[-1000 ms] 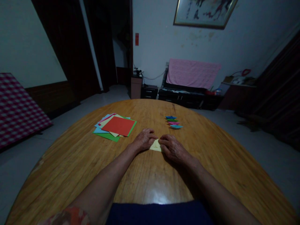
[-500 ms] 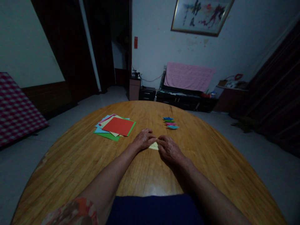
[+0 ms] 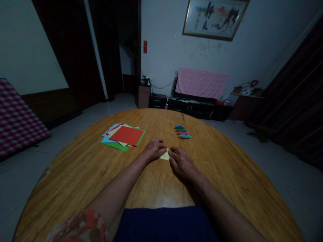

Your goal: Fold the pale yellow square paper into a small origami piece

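Pale yellow folded paper (image 3: pixel 165 155) partly hidden between left hand (image 3: pixel 153 149) and right hand (image 3: pixel 181 164), shape hard to make out. Both palm down, fingertips at its edges; grip cannot be told. Coloured paper stack (image 3: pixel 123 136) beyond left hand, small folded paper pieces (image 3: pixel 183 132) beyond right hand, on the wooden counter (image 3: pixel 75 168)

The left hand (image 3: pixel 152 150), right hand (image 3: pixel 181 164) and forearms (image 3: pixel 118 191) are bare; a mottled orange-brown patterned sleeve (image 3: pixel 83 227) covers the upper left arm, above a dark navy garment (image 3: pixel 164 223).

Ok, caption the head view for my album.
Left hand and right hand on yellow paper on a table, near colored sheets, folded pieces.
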Demonstrator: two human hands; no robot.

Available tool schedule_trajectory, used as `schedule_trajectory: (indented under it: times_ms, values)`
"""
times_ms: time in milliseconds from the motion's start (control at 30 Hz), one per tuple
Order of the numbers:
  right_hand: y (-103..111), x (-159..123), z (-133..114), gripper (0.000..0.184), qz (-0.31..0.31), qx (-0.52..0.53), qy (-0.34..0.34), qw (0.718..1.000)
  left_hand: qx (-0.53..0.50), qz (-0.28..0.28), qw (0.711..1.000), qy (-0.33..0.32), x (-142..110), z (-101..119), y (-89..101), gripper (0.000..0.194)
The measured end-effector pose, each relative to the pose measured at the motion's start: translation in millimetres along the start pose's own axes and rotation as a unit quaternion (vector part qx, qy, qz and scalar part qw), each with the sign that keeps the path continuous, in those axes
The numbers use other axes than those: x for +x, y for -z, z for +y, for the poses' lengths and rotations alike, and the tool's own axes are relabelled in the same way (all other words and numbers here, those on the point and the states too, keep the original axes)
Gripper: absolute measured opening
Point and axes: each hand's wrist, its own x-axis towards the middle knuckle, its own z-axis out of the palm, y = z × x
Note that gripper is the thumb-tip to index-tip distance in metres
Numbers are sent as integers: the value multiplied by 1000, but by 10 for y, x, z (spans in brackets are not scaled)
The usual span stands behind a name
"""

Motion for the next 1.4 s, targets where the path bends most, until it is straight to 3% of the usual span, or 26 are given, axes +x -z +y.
schedule_trajectory:
  times_ms: [167,333,533,867,1400]
  values:
    - [-47,-82,-15,25,37,15,-10,999,10,-2,1000,-14,-6,-9,-10,24]
    - [-114,-18,45,29,86,39,-92,991,8,8,1000,-11,-12,-14,-31,25]
    - [-156,94,115,24,81,27,-145,986,2,1,1000,-11,-3,2,-16,23]
    - [-41,0,74,25,31,12,-50,998,-6,10,1000,3,-4,-8,-37,23]
    - [134,-13,27,23,-18,10,9,1000,-15,14,1000,-6,5,-7,-25,22]
